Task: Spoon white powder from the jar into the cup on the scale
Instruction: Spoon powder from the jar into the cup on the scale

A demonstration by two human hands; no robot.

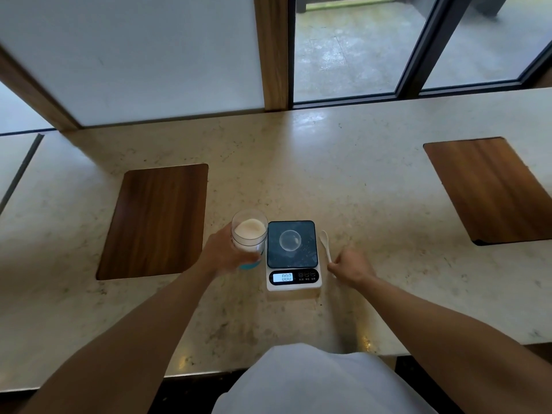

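Observation:
A clear open jar [249,233] holding white powder stands just left of the scale [292,255]. My left hand [224,253] is wrapped around the jar's side. A small clear cup [289,240] sits in the middle of the scale's dark platform; the display reads zero. A white plastic spoon [325,243] lies on the counter right of the scale, bowl pointing away. My right hand [352,267] pinches the near end of the spoon's handle.
The pale stone counter [298,162] carries two inset wooden panels, the left panel [155,219] and the right panel [490,189]. Frosted glass and a window frame stand behind the counter. The counter's front edge runs close to my body.

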